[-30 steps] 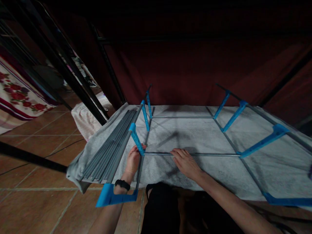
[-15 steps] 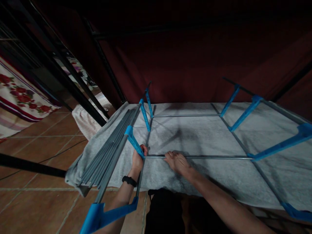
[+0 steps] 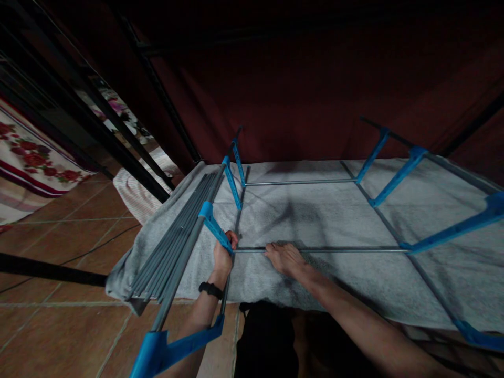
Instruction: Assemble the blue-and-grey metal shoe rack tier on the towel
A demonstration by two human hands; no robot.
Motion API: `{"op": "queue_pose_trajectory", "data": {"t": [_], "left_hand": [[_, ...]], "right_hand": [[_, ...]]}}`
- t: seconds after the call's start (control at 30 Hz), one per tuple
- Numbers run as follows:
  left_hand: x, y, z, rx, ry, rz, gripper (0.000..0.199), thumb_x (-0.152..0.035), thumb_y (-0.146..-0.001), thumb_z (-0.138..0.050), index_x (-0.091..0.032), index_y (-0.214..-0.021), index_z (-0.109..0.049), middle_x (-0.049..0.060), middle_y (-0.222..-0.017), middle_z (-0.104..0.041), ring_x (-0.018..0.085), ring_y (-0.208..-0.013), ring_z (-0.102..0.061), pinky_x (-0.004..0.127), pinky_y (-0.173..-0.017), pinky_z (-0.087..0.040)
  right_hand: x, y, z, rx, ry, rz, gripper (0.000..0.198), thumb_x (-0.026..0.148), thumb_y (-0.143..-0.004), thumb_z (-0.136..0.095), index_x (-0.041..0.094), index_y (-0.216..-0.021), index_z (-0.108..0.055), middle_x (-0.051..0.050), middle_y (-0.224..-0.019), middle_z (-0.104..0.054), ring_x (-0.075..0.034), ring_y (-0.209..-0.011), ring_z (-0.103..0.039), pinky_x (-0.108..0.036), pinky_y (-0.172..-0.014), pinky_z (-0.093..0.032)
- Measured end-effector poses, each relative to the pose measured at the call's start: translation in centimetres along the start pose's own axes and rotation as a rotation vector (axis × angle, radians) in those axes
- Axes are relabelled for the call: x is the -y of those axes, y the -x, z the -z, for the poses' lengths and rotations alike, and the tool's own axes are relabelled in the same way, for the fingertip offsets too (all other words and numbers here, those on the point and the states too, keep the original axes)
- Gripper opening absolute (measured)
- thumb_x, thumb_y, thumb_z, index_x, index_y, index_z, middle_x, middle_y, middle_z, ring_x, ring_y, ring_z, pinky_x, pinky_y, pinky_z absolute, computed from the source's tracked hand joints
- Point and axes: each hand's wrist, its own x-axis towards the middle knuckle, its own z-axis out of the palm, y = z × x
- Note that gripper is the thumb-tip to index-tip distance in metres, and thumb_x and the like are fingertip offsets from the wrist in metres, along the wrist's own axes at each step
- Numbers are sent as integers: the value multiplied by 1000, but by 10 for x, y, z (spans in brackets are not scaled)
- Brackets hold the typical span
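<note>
A rack frame of grey metal tubes and blue plastic brackets lies across a grey blanket [image 3: 307, 220]. My left hand [image 3: 222, 256], with a black band at the wrist, is wrapped around the lower end of a blue bracket [image 3: 214, 229], where the near crossbar [image 3: 354, 250] joins the left lower tube [image 3: 239, 223]. My right hand [image 3: 285, 257] is closed over that crossbar, a short way right of the joint. At its right end the crossbar meets another blue bracket [image 3: 452, 231]. The fingertips of both hands are partly hidden.
Several loose grey tubes [image 3: 173, 241] lie bundled on the blanket at left, beside the frame's upper left tube. Dark metal posts [image 3: 106, 131] stand at left above a tiled floor [image 3: 66, 336]. A dark red cloth [image 3: 299, 105] hangs behind.
The view has shifted slightly, so the frame appears a little higher. Both hands keep their places on the bracket joint and the crossbar.
</note>
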Motion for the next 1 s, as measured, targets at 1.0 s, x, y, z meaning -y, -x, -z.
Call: {"op": "queue_pose_trajectory", "data": {"t": [1.0], "left_hand": [[9, -4, 12, -94, 145, 59, 30, -47, -80, -58, -18, -74, -63, 3, -67, -63, 17, -67, -58, 30, -69, -47]], "right_hand": [[5, 2, -3, -102, 17, -57, 36, 44, -101, -35, 20, -106, -61, -7, -103, -70, -24, -97, -65, -37, -87, -46]]}}
